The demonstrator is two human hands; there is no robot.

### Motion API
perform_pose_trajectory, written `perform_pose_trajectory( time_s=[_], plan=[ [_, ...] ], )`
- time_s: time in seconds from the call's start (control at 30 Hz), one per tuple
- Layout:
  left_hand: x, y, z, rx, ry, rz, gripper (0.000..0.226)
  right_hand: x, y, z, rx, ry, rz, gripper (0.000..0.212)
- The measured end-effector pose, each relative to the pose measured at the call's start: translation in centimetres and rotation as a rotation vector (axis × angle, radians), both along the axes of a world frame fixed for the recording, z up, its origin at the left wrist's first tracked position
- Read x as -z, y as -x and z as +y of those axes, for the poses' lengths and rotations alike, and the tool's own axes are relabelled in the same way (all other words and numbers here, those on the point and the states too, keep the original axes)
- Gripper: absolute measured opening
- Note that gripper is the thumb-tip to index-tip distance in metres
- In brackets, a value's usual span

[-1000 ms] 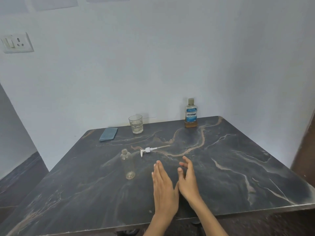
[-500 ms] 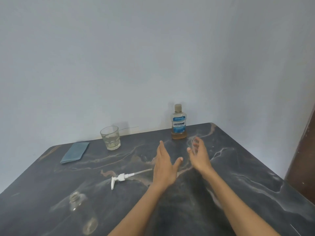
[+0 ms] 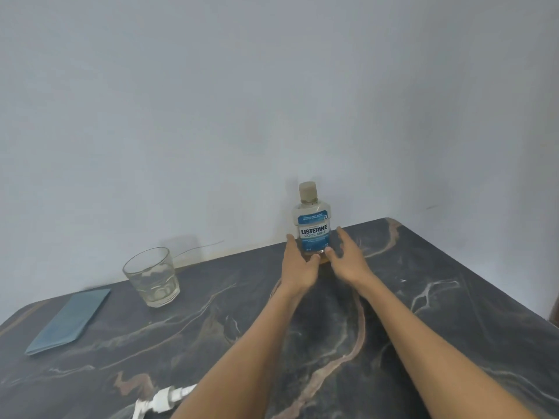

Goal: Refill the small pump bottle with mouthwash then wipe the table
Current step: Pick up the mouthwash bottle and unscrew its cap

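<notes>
Dark marbled table (image 3: 453, 313) against pale wall. Mouthwash bottle (image 3: 313, 225) upright, capped, at far edge by wall. Left hand (image 3: 298, 266) and right hand (image 3: 348, 258) flanking its base, fingers straight, thumbs touching or nearly so, nothing gripped. Pump head (image 3: 160, 402) lying at near edge. Glass (image 3: 151, 276) and folded blue cloth (image 3: 69, 320) to left.

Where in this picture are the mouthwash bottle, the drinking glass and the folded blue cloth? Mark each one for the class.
Mouthwash bottle (image 3: 313, 231), head view, on the front label.
Drinking glass (image 3: 152, 278), head view, on its clear side wall.
Folded blue cloth (image 3: 70, 320), head view, on the middle of its top face.
</notes>
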State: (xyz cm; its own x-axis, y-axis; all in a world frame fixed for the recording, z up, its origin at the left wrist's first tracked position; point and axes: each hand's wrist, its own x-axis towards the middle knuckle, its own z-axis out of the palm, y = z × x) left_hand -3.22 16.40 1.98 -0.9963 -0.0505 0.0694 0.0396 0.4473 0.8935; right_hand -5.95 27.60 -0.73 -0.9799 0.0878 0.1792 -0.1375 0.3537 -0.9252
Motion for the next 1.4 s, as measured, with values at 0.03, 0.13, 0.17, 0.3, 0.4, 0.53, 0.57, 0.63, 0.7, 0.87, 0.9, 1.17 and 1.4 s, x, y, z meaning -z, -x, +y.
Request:
perform_pose_trajectory(
  time_s=[0.03,0.13,0.17,0.3,0.4,0.53,0.57,0.63,0.7,0.87,0.9,1.17,1.4],
  plan=[
    [0.2,0.2,0.1,0.008,0.003,-0.016,0.077,0.3,0.3,-0.2,-0.002,-0.005,0.004,0.059],
    [0.8,0.3,0.5,0.043,-0.004,-0.015,0.066,0.6,0.5,-0.6,-0.002,-0.028,0.016,0.055],
    [0.8,0.2,0.6,0.046,-0.010,-0.007,0.061,0.6,0.4,-0.6,-0.007,-0.039,0.021,0.054],
    [0.4,-0.1,0.5,0.049,-0.018,-0.003,0.057,-0.4,-0.4,-0.6,-0.019,-0.058,0.035,0.048],
    [-0.5,-1.2,0.3,0.071,-0.010,-0.012,0.063,-1.5,-2.0,-0.6,-0.011,-0.088,0.052,0.048],
    [-2.4,-3.3,-0.3,0.089,-0.023,0.064,0.060,-3.5,-5.4,-0.5,0.027,-0.098,0.131,0.046],
    [-2.9,-4.1,-0.4,0.082,-0.038,0.098,0.054,-4.1,-6.5,-0.5,0.028,-0.088,0.157,0.044],
    [-3.9,-6.2,-0.7,0.034,-0.070,0.165,0.041,-5.2,-8.8,-0.5,0.037,-0.048,0.199,0.042],
    [-4.7,-8.7,-1.0,-0.044,-0.091,0.219,0.032,-5.9,-11.5,-0.7,0.068,-0.010,0.221,0.043],
    [-5.9,-16.6,-1.5,-0.059,-0.085,0.271,0.028,-6.8,-19.4,-0.8,0.134,-0.007,0.242,0.047],
    [-5.9,-18.3,-1.6,-0.051,-0.080,0.273,0.028,-6.7,-21.1,-0.8,0.135,-0.010,0.236,0.048],
    [-3.7,-26.6,-2.3,0.110,-0.056,0.262,0.033,-4.6,-29.6,-0.4,0.126,-0.018,0.163,0.052],
    [-1.0,-29.3,-2.9,0.105,-0.095,0.207,0.033,-1.8,-31.8,-0.6,0.096,-0.041,0.135,0.047]
  ],
)
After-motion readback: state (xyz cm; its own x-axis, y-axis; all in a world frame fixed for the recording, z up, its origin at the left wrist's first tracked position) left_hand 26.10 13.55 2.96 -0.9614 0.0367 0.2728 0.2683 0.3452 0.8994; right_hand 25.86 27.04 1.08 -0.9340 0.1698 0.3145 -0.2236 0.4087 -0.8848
